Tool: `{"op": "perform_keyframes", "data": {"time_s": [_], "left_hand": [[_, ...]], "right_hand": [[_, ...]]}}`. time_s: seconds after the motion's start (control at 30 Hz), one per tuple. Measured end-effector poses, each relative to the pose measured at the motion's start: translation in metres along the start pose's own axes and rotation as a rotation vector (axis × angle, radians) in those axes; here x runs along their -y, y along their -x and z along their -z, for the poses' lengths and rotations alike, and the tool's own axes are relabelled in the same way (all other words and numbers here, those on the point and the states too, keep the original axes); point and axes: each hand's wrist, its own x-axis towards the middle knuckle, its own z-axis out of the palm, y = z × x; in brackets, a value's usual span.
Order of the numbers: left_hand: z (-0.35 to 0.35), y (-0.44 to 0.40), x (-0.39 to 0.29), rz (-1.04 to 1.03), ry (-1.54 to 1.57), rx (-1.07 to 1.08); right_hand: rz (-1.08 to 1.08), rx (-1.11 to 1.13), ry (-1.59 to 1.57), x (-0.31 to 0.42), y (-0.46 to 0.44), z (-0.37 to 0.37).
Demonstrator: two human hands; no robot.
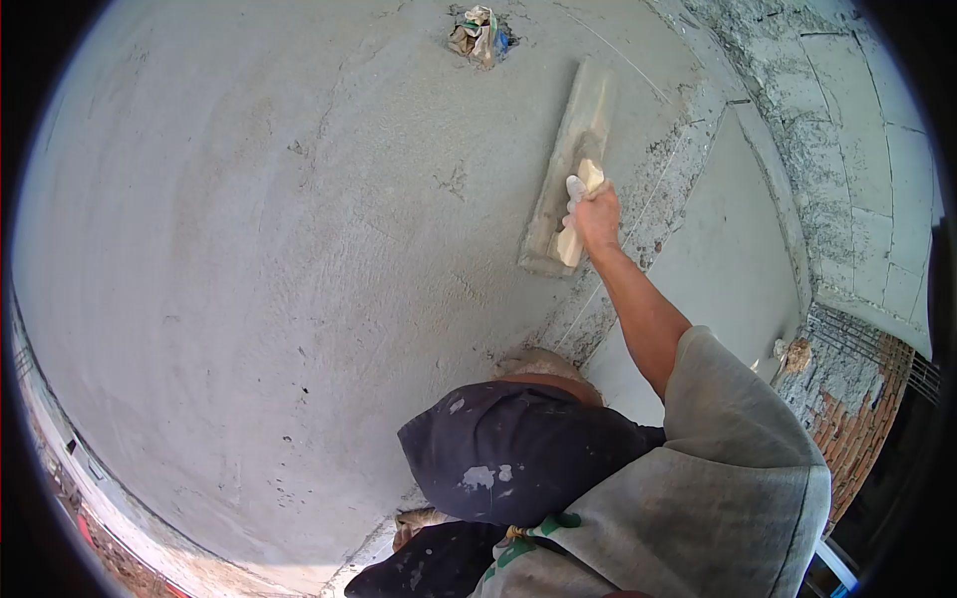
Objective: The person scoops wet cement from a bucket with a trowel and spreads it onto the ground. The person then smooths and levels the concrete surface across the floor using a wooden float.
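My right hand (595, 214) is closed round the pale wooden handle of a long plastering float (590, 100). The float's blade lies against the grey plaster wall (259, 219), tilted slightly off upright, close to the wall's right edge. Whitish plaster coats my fingertips. Wet-looking plaster covers the wall, with rough patches left of the float. A thin string line (653, 199) runs beside the float, along a strip of rough, spattered plaster. My left hand is out of sight.
Crumpled paper or plastic (481, 38) fills a hole near the top. My dark, plaster-spotted trouser leg (528, 448) is bent close to the wall. Exposed bricks (847, 439) and metal bars (922, 377) show at right. A ledge (150, 538) runs along the lower left.
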Motion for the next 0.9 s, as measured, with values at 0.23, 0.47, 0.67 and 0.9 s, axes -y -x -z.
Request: {"op": "perform_keyframes", "data": {"time_s": [0.23,0.47,0.67,0.9], "left_hand": [[-0.029,0.019,0.001,-0.054,0.021,-0.037],[-0.053,0.022,-0.012,0.127,0.309,-0.053],[-0.034,0.02,0.003,0.239,0.583,-0.157],[0.062,0.061,0.022,0.684,1.454,-0.551]], "right_hand": [[-0.059,0.238,-0.037,0.034,0.051,-0.06],[0.437,0.873,0.406,0.085,0.222,-0.173],[1.284,1.442,0.776,0.08,0.322,-0.188],[1.007,1.021,0.977,0.156,0.297,-0.024]]}}
